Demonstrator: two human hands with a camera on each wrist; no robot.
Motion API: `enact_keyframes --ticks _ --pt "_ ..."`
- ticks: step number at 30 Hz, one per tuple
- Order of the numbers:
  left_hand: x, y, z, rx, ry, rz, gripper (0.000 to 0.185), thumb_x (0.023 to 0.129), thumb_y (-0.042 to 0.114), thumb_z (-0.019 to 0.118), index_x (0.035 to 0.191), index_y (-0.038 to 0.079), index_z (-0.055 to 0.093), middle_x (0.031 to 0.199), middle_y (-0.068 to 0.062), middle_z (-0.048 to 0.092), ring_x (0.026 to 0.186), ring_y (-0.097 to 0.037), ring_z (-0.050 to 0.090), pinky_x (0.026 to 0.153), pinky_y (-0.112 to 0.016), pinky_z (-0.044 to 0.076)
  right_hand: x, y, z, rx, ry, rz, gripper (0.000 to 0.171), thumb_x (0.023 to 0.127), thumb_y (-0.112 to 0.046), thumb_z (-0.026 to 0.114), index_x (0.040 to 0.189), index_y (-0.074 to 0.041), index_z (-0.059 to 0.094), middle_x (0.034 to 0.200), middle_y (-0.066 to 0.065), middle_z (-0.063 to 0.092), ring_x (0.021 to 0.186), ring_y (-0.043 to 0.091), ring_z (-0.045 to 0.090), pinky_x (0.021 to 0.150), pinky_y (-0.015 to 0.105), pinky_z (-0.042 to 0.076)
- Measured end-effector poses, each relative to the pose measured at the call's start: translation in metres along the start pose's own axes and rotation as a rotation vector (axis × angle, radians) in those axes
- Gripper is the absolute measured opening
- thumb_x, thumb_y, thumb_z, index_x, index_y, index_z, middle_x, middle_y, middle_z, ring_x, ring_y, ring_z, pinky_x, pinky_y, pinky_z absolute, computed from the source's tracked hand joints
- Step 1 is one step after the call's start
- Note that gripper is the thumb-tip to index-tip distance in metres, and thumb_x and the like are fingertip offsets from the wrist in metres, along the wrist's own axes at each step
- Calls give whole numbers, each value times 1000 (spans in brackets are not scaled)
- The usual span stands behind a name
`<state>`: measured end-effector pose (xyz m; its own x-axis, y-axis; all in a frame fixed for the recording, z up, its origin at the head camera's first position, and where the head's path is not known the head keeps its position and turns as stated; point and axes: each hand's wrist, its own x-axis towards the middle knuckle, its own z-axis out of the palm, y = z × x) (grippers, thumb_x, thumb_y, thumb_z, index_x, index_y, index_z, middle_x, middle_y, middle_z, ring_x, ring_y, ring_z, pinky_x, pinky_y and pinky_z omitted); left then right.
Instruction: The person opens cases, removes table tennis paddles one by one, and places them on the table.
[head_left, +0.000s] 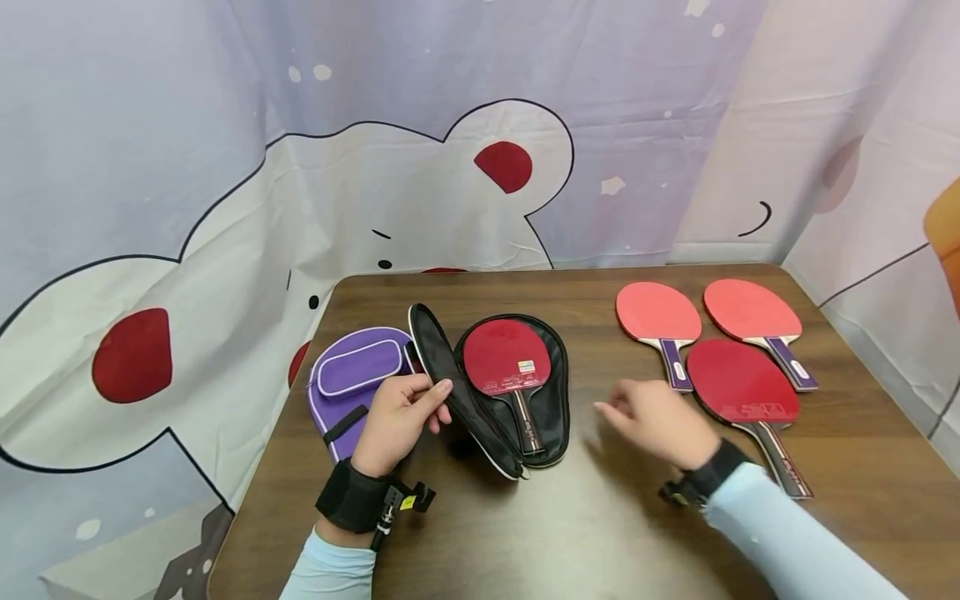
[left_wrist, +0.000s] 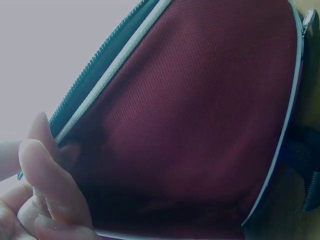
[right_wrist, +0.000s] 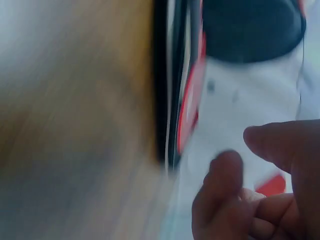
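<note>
A table tennis paddle case (head_left: 559, 367) lies unzipped on the table, its black inside showing. In it rests a red paddle (head_left: 504, 357), handle toward me. My left hand (head_left: 399, 423) pinches the edge of the raised lid (head_left: 480, 417) between thumb and fingers. The lid's outer side, dark red fabric (left_wrist: 200, 110) with a pale piped edge, fills the left wrist view. To the right of the case my right hand (head_left: 663, 423) hovers over the table, fingers loosely curled, holding nothing. In the right wrist view its thumb and index finger stand apart.
A purple paddle case (head_left: 360, 367) lies left of the open one, partly behind my left hand. At the right lie two light red paddles (head_left: 658, 311) (head_left: 752, 308) with purple handles, and a darker red paddle (head_left: 742, 382). A printed curtain (head_left: 420, 200) hangs behind the table.
</note>
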<state>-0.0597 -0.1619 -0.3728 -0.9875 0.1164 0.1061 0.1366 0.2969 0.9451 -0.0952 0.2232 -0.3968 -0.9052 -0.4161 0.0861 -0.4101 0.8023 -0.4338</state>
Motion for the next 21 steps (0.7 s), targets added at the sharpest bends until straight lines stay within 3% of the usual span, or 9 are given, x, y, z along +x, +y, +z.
enact_keyframes --ticks 4,10,16,21 --pt "1 -1 3 15 -10 23 39 110 23 71 75 7 71 69 -4 73 58 -20 65 64 -29 49 29 -33 33 38 -105 -73 30 102 -32 80 83 -13 66 65 -10 56 55 6 50 53 28 45" --pt "1 0 6 22 -7 46 39 109 25 72 73 9 71 69 -2 72 58 -20 65 62 -28 48 58 -65 58 -50 -238 -58 53 102 -45 79 62 -18 57 51 -8 46 47 10 48 49 30 39" --pt "1 -2 5 25 -8 57 40 109 24 73 72 9 71 68 -1 72 57 -18 65 60 -28 49 68 -73 71 -31 -292 12 46 102 -38 78 66 -16 59 54 -4 51 48 12 54 50 31 46" --pt "0 -3 1 37 10 68 40 109 24 73 70 11 71 67 0 72 57 -18 65 61 -29 50 65 -67 73 10 -256 48 42 101 -34 76 68 -15 58 56 -4 51 50 13 53 52 31 45"
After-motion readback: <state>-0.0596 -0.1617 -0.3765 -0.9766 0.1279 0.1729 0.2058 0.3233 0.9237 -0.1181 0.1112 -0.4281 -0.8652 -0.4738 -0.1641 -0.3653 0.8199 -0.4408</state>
